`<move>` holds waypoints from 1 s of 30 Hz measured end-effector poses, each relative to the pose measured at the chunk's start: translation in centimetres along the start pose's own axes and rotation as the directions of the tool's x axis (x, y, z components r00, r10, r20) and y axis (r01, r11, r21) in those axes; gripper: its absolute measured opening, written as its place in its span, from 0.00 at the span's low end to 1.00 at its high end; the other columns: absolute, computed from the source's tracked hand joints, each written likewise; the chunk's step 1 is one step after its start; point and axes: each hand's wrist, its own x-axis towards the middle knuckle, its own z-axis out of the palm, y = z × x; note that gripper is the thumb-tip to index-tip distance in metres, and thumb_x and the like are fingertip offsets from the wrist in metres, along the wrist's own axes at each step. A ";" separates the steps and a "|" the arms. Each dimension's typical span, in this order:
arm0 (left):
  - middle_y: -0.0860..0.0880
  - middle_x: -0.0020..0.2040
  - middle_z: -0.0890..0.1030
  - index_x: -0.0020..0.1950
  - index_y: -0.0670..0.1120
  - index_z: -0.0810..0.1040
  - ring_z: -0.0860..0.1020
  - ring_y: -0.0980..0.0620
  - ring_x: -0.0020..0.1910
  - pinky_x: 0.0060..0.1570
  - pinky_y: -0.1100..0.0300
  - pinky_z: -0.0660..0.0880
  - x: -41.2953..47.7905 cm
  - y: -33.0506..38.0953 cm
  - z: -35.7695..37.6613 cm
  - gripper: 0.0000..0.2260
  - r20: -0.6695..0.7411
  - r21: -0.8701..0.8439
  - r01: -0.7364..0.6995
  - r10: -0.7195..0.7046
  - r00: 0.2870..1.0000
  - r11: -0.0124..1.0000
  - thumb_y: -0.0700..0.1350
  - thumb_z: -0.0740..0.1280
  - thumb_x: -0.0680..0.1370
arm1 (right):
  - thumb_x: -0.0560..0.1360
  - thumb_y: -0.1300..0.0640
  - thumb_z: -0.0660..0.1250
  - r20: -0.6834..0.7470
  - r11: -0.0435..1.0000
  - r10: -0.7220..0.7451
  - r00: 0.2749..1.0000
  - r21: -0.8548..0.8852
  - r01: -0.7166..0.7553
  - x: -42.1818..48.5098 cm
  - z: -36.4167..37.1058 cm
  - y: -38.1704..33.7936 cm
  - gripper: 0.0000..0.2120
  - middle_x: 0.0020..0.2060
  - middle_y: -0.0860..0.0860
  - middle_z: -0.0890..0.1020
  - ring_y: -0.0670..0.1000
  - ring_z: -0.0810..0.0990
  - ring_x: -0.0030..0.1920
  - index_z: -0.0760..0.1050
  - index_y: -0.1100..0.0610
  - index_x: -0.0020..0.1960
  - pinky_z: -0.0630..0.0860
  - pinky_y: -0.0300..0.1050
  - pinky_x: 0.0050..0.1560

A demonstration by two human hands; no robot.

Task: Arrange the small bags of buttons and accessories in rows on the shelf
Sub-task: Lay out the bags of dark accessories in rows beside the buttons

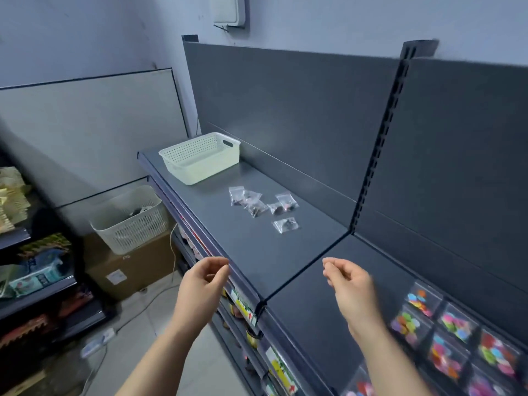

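Small clear plastic bags of dark buttons (261,205) lay clustered on the grey metal shelf (257,261), not yet in rows. Left hand (204,281) and right hand (350,284) hung apart, loosely curled, empty. Probable step: reaching; next, a fingertip pinch on one bag.

shelf (257,247): dark grey | basket (200,157): cream, perforated | loose bags (257,202): clear | rowed bags (445,347): multicoloured buttons
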 end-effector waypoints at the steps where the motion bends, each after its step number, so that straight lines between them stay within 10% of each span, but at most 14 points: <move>1: 0.50 0.41 0.83 0.47 0.50 0.81 0.80 0.53 0.39 0.41 0.60 0.76 2.0 0.0 0.3 0.03 0.004 0.008 0.002 -0.002 1.000 1.000 0.43 0.69 0.76 | 0.77 0.60 0.65 0.011 1.000 0.005 1.000 -0.002 -0.005 1.5 1.0 -0.3 0.06 0.40 0.46 0.82 0.43 0.77 0.39 0.80 0.55 0.50 0.71 0.32 0.39; 17: 0.51 0.55 0.80 0.60 0.51 0.77 0.78 0.47 0.54 0.46 0.60 0.68 28.5 -1.1 7.8 0.13 0.320 0.451 -0.173 0.022 0.947 0.876 0.49 0.67 0.75 | 0.76 0.58 0.66 -0.149 0.983 0.030 0.988 -0.173 -0.056 14.2 13.2 -1.0 0.06 0.39 0.44 0.84 0.39 0.79 0.38 0.82 0.52 0.46 0.72 0.29 0.35; 24: 0.50 0.33 0.81 0.37 0.51 0.78 0.77 0.52 0.33 0.39 0.59 0.73 31.5 -3.2 5.9 0.07 0.590 0.230 -0.239 0.060 0.805 0.943 0.45 0.69 0.75 | 0.74 0.60 0.68 -0.205 0.909 -0.073 0.976 -0.416 -0.019 16.7 16.8 0.4 0.06 0.44 0.44 0.81 0.41 0.78 0.41 0.82 0.50 0.46 0.71 0.28 0.42; 30: 0.48 0.34 0.73 0.39 0.45 0.73 0.72 0.50 0.34 0.40 0.56 0.70 33.9 -2.4 2.8 0.07 0.590 -0.042 0.127 -0.078 0.804 0.991 0.39 0.62 0.77 | 0.72 0.53 0.71 -0.136 0.666 -0.222 0.965 -0.745 0.048 20.1 19.2 1.0 0.09 0.49 0.47 0.79 0.51 0.75 0.50 0.83 0.51 0.51 0.71 0.43 0.53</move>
